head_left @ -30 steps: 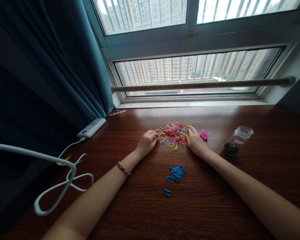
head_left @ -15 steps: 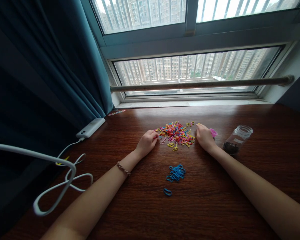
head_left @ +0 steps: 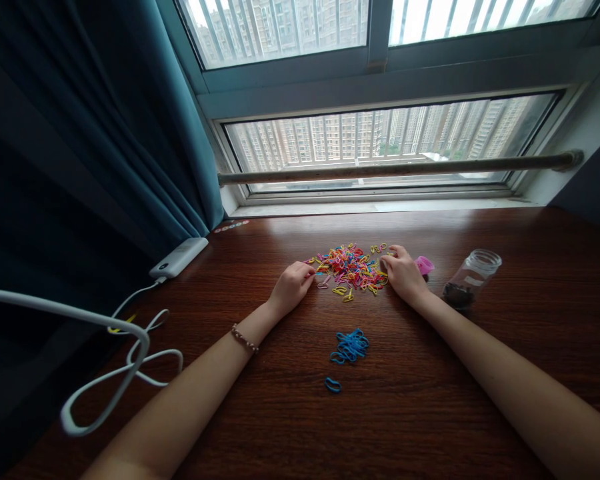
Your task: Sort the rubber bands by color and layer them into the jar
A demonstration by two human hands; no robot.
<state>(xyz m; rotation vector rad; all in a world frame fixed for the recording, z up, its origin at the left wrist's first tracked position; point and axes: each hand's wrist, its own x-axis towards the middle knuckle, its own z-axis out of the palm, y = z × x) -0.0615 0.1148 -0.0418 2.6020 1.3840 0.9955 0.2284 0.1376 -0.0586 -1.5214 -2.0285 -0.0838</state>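
Note:
A heap of small multicoloured rubber bands (head_left: 353, 265) lies on the wooden table. At its left edge is my left hand (head_left: 291, 288), fingers pressed together and fingertips touching the table by the outermost bands; whatever they pinch is too small to make out. My right hand (head_left: 406, 277) rests at the heap's right edge, with thumb and fingers apart and nothing visible between them. Nearer to me is a small pile of blue rubber bands (head_left: 351, 346). One blue band (head_left: 333, 385) lies alone just in front of that pile.
Right of my right hand are a pink object (head_left: 425, 265) and a clear jar (head_left: 473, 280) with dark contents, standing tilted in view. A white power bank (head_left: 179, 258) with a looped white cable (head_left: 145, 347) is at left, beside the blue curtain (head_left: 180, 167). A window is behind.
My right hand has shifted slightly left onto the heap's edge, and its fingers have spread. My left hand stays at the left edge. The view has moved a little.

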